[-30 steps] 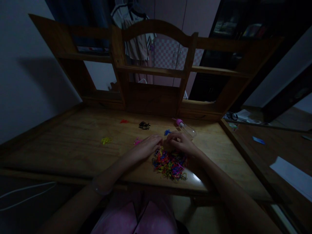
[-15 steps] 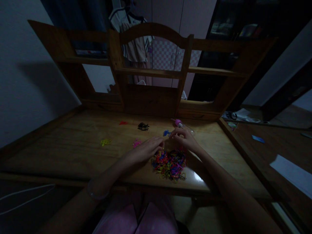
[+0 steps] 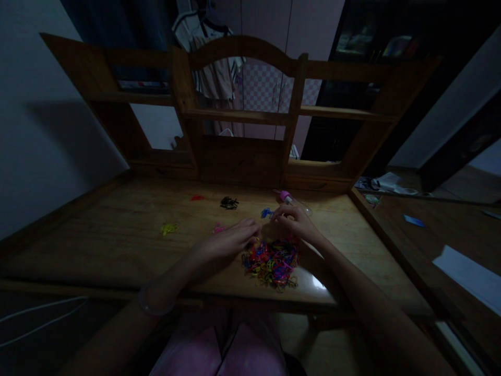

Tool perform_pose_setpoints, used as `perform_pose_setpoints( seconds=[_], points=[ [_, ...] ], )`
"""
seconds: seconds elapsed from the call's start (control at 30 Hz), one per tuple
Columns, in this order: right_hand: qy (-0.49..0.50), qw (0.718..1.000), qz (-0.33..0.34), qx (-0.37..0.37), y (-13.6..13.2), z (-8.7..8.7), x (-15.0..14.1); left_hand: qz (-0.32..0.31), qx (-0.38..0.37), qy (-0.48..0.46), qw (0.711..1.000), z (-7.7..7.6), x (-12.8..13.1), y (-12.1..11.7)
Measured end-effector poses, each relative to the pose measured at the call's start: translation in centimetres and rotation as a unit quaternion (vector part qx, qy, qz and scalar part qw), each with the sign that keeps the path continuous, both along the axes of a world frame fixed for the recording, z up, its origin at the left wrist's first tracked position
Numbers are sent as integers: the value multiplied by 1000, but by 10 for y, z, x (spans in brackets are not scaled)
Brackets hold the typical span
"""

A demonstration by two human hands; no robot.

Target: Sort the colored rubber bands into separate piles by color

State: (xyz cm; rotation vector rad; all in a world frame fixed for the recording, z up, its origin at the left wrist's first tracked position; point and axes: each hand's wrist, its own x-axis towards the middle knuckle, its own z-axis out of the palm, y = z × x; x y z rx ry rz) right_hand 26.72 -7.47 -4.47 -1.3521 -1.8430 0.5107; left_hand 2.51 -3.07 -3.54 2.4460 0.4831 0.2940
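Note:
A mixed pile of colourful rubber bands (image 3: 272, 263) lies on the wooden desk close to its front edge. Just above the pile's left side is my left hand (image 3: 237, 236), fingers bent together, with a small yellow rubber band (image 3: 257, 240) showing at the tips. My right hand (image 3: 295, 222) has its thumb and fingers curled into a pinch behind the pile; what they hold, if anything, is too dark to make out. Blue bands (image 3: 266, 212) lie beside its fingertips. Pink bands (image 3: 218, 228), partly covered, sit behind my left hand.
Separate small heaps of yellow (image 3: 169, 228), red (image 3: 197, 197) and black bands (image 3: 229, 203) lie farther left and back. A pink-capped clear bottle (image 3: 285, 197) lies behind my right hand. A wooden shelf unit (image 3: 242, 117) stands along the desk's back edge.
My left hand has drawn slightly left, widening the gap between the two hands. My right hand has barely moved, and the heaps look the same.

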Motion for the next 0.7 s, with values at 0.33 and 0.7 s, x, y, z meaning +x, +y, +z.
perform_pose_setpoints(
  seconds=[0.33,0.7],
  points=[
    [3,1000,1,-3,2,-3,2,-6,-11,-13,1000,5,-9,9],
    [-3,1000,12,-4,2,-2,1,19,40,-23,999,-3,-6,4]
  ],
)
